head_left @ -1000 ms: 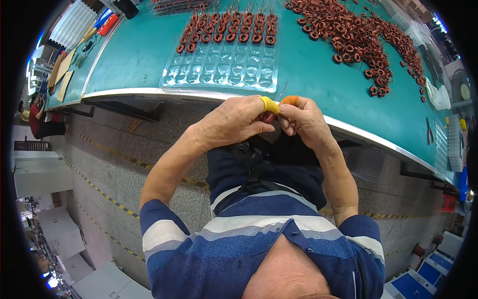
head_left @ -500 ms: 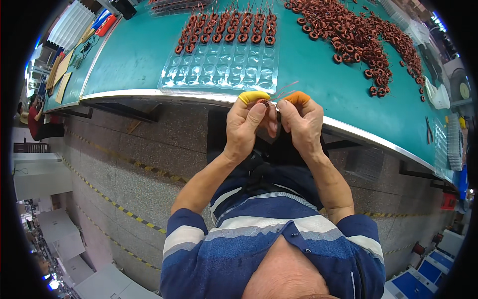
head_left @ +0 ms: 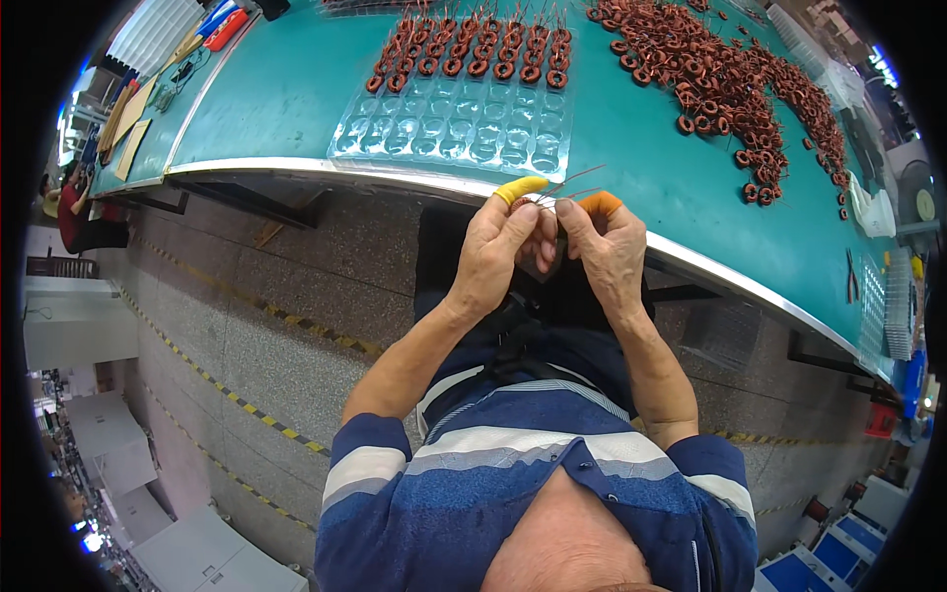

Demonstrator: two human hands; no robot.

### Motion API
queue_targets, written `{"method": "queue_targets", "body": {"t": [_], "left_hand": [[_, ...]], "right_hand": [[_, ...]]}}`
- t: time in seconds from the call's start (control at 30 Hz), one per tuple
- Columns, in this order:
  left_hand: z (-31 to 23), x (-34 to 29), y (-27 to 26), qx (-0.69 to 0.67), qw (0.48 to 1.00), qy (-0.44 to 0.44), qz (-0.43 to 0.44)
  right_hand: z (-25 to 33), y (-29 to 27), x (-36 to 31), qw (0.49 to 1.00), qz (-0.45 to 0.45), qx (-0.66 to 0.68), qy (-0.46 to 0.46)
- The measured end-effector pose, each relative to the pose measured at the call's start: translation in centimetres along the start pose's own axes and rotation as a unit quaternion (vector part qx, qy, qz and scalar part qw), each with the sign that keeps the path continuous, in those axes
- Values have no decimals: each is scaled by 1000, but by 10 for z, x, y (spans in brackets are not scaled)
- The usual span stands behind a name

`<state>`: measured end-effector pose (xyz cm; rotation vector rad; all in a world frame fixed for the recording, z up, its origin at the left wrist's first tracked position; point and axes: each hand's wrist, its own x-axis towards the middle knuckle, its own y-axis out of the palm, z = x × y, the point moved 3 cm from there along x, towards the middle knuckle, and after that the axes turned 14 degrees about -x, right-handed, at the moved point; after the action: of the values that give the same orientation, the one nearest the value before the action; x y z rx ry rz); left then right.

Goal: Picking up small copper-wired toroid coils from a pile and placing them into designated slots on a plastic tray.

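So the little copper coil point(head_left: 520, 203) is pinched between thumb and finger of the left hand point(head_left: 493, 252), mostly hidden, with its thin wire leads point(head_left: 577, 178) poking out toward the right. Right hand point(head_left: 610, 242) is just beside it, fingertips bunched by the leads; can't tell if they're gripping one. Just beyond the left hand there's a clear tray point(head_left: 449, 128), far rows full of coils. Loose coil pile point(head_left: 720, 79) beyond the right hand, pliers point(head_left: 850, 281) well off to its right.

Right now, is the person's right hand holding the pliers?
No, the pliers lie on the green table, well to the right of the right hand.
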<state>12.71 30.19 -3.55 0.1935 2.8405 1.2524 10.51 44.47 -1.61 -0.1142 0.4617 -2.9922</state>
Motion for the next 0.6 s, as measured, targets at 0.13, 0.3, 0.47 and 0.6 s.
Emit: {"method": "queue_targets", "body": {"t": [0.13, 0.3, 0.47, 0.6], "left_hand": [[-3, 0, -1, 26, 999, -46, 1], [4, -4, -2, -3, 996, -89, 10], [3, -5, 2, -47, 995, -80, 28], [-3, -10, 0, 18, 998, -35, 59]], "right_hand": [[2, 2, -10, 998, -44, 46, -23], [-6, 8, -10, 994, -41, 104, -6], [-14, 8, -5, 982, 20, 186, -6], [-22, 7, -2, 975, 46, 217, 19]]}}
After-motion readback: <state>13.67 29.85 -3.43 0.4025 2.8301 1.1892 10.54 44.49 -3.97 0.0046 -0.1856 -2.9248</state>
